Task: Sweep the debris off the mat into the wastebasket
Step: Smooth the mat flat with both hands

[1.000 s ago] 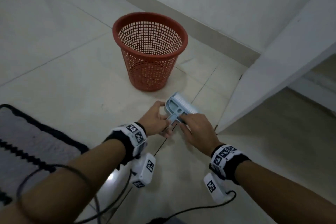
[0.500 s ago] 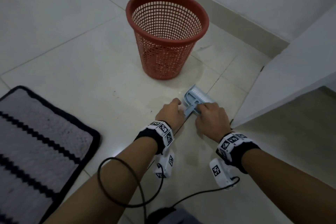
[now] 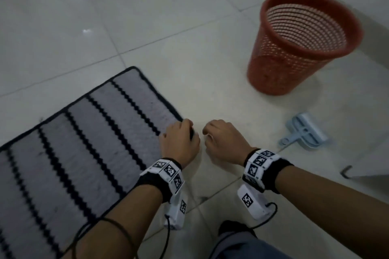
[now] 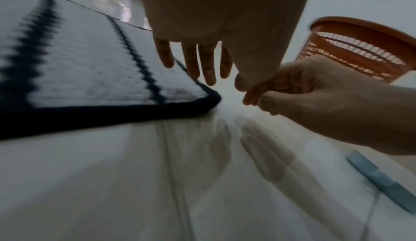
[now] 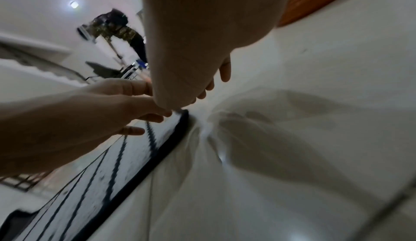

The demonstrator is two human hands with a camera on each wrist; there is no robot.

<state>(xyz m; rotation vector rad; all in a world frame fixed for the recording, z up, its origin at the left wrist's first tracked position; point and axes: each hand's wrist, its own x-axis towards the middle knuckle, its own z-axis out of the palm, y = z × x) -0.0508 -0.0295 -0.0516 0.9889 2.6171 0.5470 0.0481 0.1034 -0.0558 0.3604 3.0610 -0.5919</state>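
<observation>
The grey mat (image 3: 88,136) with black zigzag stripes and a black border lies on the floor at the left. My left hand (image 3: 179,139) hovers over its near right corner (image 4: 209,99), fingers (image 4: 193,61) straight and pointing down at the border, holding nothing. Just right of it, my right hand (image 3: 222,139) hangs over bare tile with fingers (image 4: 279,84) loosely curled and empty. The red mesh wastebasket (image 3: 294,65) stands upright at the upper right. A light blue dustpan with its brush (image 3: 305,132) lies on the tile to the right of my right hand. No debris is distinguishable on the blurred mat.
Pale floor tiles (image 3: 210,73) stretch between the mat and the wastebasket. A white wall base (image 3: 362,0) runs behind the basket. A dark bracket (image 3: 346,171) sits at the right edge. In the right wrist view another person (image 5: 117,29) bends over far away.
Both hands have let go of the dustpan and brush, which now lie on the floor. The hands moved left to the mat's corner, and the view swung left.
</observation>
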